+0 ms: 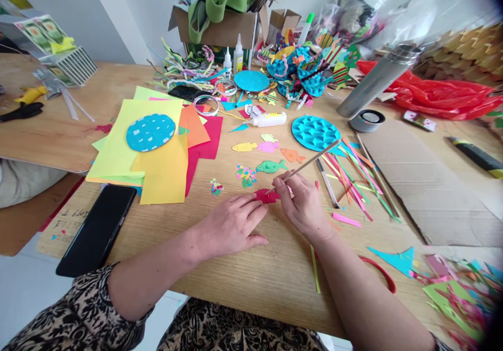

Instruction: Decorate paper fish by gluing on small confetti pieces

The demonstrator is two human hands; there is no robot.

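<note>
A red paper fish (266,196) lies on the table in front of me. My left hand (231,224) rests beside it, fingers stretched out, with the fingertips touching its left end. Pinched in my right hand (302,202) is a thin wooden stick (310,161), its lower tip on the red fish and its other end pointing up to the right. Just beyond are a green paper fish (271,166), an orange one (292,155), a pink one (268,146) and a yellow one (243,146). Small piles of paper bits (246,175) sit left of the green fish.
Coloured paper sheets (163,178) and a black phone (97,230) lie at left. A glue bottle (271,119) and a blue scaly disc (315,133) lie further back. Paper strips (357,175), cardboard (432,183) and a steel flask (379,81) are at right.
</note>
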